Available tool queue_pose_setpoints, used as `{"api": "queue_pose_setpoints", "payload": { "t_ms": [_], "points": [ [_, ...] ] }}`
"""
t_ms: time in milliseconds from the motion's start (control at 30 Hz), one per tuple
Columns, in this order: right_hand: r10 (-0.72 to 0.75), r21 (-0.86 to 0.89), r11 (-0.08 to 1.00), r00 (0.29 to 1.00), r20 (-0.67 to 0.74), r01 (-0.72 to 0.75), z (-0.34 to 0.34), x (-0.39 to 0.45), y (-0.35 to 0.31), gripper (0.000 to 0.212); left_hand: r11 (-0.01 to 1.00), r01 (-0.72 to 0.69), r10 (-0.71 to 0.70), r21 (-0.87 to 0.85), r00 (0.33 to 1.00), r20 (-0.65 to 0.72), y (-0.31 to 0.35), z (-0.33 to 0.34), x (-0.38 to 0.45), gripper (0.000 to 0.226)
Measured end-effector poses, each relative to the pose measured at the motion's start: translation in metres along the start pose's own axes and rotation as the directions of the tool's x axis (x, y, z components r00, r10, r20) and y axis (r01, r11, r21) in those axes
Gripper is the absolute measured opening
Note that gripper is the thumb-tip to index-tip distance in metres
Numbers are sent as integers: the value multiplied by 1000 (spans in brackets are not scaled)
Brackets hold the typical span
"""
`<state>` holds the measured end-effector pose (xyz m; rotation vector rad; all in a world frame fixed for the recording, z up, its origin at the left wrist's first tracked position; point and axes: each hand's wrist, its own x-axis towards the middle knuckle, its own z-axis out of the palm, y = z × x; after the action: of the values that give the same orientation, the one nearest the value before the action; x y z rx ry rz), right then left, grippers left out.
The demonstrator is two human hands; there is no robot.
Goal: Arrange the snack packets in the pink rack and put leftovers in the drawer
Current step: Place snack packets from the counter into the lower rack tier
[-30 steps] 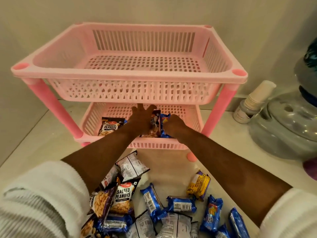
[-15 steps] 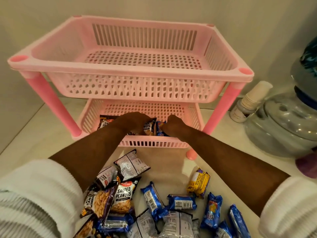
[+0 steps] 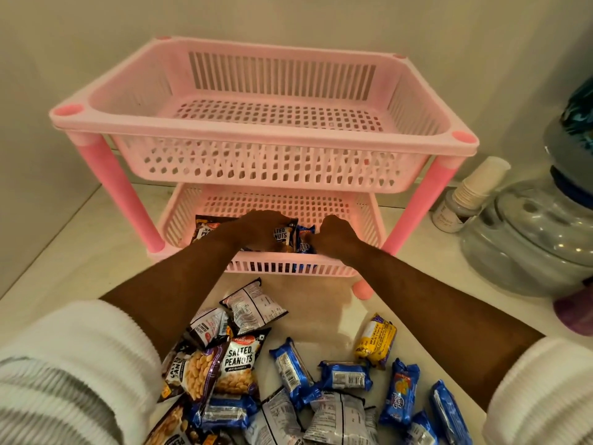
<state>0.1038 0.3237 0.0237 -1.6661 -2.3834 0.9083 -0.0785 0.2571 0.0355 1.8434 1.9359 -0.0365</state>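
Packets look light, crinkly and slippery, best pinched by a sealed edge. Inside the pink rack's point(image 3: 263, 146) lower tier, the left hand point(image 3: 260, 228) curls on a peanut packet point(image 3: 284, 234); the right hand point(image 3: 335, 236) pinches a blue biscuit packet point(image 3: 303, 239). Loose packets point(image 3: 288, 380) lie before the rack.

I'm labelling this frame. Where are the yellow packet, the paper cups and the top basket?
yellow packet point(image 3: 375, 340): head view, wrapper's middle.
paper cups point(image 3: 481, 184): head view, stack's side.
top basket point(image 3: 256, 131): head view, front rim.

A stack of white paper cups point(image 3: 478, 187) leans beside a grey translucent water dispenser point(image 3: 532, 239) on the white table point(image 3: 73, 261).
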Motion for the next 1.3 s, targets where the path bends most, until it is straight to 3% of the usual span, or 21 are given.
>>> {"api": "queue_pose_setpoints", "payload": {
  "t_ms": [133, 267, 400, 467, 533, 633, 733, 800, 967, 1300],
  "points": [
    [-79, 20, 996, 981, -175, 84, -10, -19, 1, 41, 994, 11, -31, -109, 983, -180, 24, -6, -13, 50],
    [-234, 141, 946, 918, -319, 291, -23, -63, 9, 38, 993, -41, -5, -113, 927, -374, 56, 3, -39, 37],
    [-360, 197, 849, 809, -465, 490, -25, -113, 37, 24, 982, -170, 90, -82, 803, -589, 92, 33, -72, 25],
    [-366, 176, 841, 776, -514, 513, -19, -134, 58, 18, 976, -218, 174, 18, 723, -668, 109, 51, -87, 20],
    [-345, 104, 886, 792, -504, 452, -9, -149, 83, 18, 973, -216, 211, 83, 682, -701, 117, 71, -100, 15],
    [-250, 21, 962, 904, -347, 274, 10, -164, 120, 36, 996, -81, 88, 42, 735, -673, 113, 104, -115, 18],
    [-157, -79, 987, 962, -223, 143, 29, -172, 143, 47, 963, 252, -185, 97, 878, -441, 94, 126, -121, 47],
    [-139, -148, 983, 968, -207, 110, 41, -175, 148, 47, 915, 360, -288, 182, 899, -329, 82, 136, -124, 56],
    [-145, -117, 986, 959, -244, 119, 56, -178, 149, 43, 904, 414, -366, 105, 878, -308, 72, 149, -131, 53],
    [-74, -72, 996, 961, -265, 57, 62, -181, 153, 25, 948, 318, -285, 30, 884, -370, 92, 136, -132, 36]
  ]
}}
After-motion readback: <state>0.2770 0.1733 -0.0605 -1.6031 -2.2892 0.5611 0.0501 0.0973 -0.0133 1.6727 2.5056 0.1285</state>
